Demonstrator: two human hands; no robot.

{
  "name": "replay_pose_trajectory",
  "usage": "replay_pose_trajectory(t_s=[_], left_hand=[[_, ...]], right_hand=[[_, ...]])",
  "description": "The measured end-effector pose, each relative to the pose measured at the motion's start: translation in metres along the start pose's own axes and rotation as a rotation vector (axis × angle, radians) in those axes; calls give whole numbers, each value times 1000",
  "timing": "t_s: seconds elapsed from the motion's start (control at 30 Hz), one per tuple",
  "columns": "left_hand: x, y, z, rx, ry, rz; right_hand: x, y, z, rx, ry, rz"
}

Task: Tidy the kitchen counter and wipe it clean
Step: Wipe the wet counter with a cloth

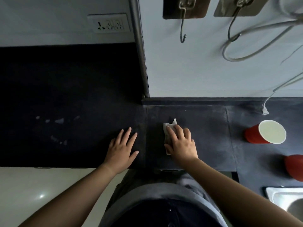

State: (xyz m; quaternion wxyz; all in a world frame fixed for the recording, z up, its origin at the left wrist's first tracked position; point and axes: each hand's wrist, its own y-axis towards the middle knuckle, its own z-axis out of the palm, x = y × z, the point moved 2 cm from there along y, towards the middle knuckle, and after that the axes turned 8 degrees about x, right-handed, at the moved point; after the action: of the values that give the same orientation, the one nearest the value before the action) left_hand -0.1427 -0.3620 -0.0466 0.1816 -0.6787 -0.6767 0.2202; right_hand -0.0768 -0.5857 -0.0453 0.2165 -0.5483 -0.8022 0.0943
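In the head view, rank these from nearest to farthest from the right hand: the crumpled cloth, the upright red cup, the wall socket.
1. Crumpled white cloth, under the right hand on the dark counter.
2. Upright red plastic cup with white inside, to the hand's right.
3. White wall socket, high on the wall, upper left.

Dark matte tabletop (209,128), faint pale smears at left, crumpled white cloth (168,128) lying flat near centre, pressed under right grip (181,143), upper corner sticking up

Home kitchen: counter (205,128), sink (285,199).
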Motion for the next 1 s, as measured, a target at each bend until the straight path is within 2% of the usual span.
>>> replay_pose_trajectory(t_s=[0.23, 0.4, 0.5, 0.73, 0.87, 1.0], left_hand=[[-1, -1, -13, 29, -87, 13], [17, -12, -29, -151, -225, 58], [43, -21, -29, -201, -285, 63], [152, -44, -19, -256, -272, 84], [233, -57, -20, -264, -239, 140], [307, -71, -12, -268, -271, 119]], right_hand=[[9, 8, -20, 26, 251, -103], [50, 11, -33, -2, 413, -189], [84, 16, -30, -12, 399, -235], [189, 44, 4, -9, 408, -231], [258, 57, 25, -114, 424, -117], [311, 66, 43, -106, 386, -56]])
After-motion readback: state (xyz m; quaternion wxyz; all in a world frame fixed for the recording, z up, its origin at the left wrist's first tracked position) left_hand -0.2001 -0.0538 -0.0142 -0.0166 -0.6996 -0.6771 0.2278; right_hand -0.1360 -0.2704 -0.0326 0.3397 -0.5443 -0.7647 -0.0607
